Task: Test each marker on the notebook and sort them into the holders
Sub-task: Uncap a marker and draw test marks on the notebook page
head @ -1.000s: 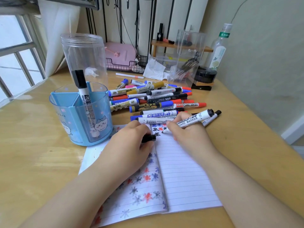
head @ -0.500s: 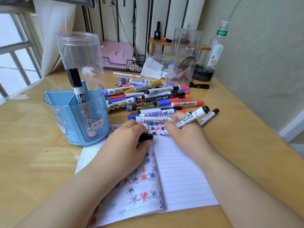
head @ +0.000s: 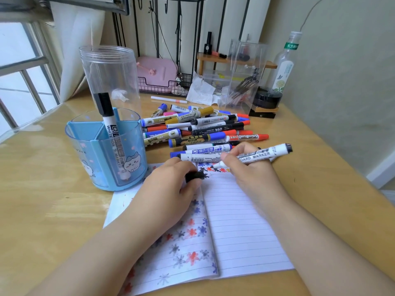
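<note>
A blue translucent plastic pen holder (head: 89,150) with inner dividers and a cartoon cat print stands on the pale wooden desk (head: 42,199), at the far left corner of the open lined notebook (head: 241,227). One white whiteboard marker with a black cap (head: 110,129) stands in it, cap up, leaning slightly left. Just behind it stands a tall clear plastic jar (head: 109,77); only something small and pale shows low inside, too unclear to name. Further back on the right, a clear acrylic box (head: 245,77) holds dark metal clips.

The right hand (head: 250,169) pinches a white whiteboard marker with black print (head: 256,155), uncapped. Its long axis runs from lower left to upper right: the tip points down and left onto the top of the right-hand page, among small black, red and blue star-like marks, while the black rear end points up and right, away from the person. The left hand (head: 168,189) rests on the notebook's left page, fingers curled round a small black marker cap (head: 193,175).

A loose pile of capped markers (head: 203,129), blue, red, black and gold, lies on the desk just beyond the notebook, mostly lying crosswise.
</note>
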{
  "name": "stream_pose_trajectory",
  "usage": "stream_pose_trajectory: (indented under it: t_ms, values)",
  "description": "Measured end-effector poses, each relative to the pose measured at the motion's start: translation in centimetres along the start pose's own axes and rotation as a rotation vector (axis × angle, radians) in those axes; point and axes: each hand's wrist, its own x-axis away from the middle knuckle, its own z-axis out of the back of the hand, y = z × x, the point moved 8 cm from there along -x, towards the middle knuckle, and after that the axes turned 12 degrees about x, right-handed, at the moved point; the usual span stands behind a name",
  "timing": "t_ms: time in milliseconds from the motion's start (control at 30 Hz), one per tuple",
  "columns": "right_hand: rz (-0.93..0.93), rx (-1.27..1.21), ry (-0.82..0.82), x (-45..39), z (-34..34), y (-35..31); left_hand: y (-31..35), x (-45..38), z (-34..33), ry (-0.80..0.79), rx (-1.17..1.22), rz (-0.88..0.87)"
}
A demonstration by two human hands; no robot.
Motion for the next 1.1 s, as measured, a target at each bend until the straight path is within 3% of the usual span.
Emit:
stream_pose_trajectory:
  t_ms: [133, 533, 667, 833, 1100]
  values:
    - [0.020, -0.295, -0.072, 0.6, -0.1, -1.7, 0.0, -0.1, 0.8, 0.064, 0.104, 0.037]
    - [0.021, -0.311, -0.163, 1.7, -1.2, -2.8, 1.8, 0.2, 0.4, -0.007, 0.225, -0.054]
    - [-0.088, -0.415, -0.101, 1.7, -0.7, -2.4, 3.0, 0.4, 0.7, 0.004, 0.196, -0.154]
    - [-0.039, -0.530, -0.049, 2.4, -0.5, -3.7, 5.3, 1.3, 1.7, 0.051, 0.129, -0.312]
    - [-0.032, -0.604, -0.019, 3.5, -0.7, -4.4, 6.8, 2.1, 2.7, 0.104, 0.119, -0.392]
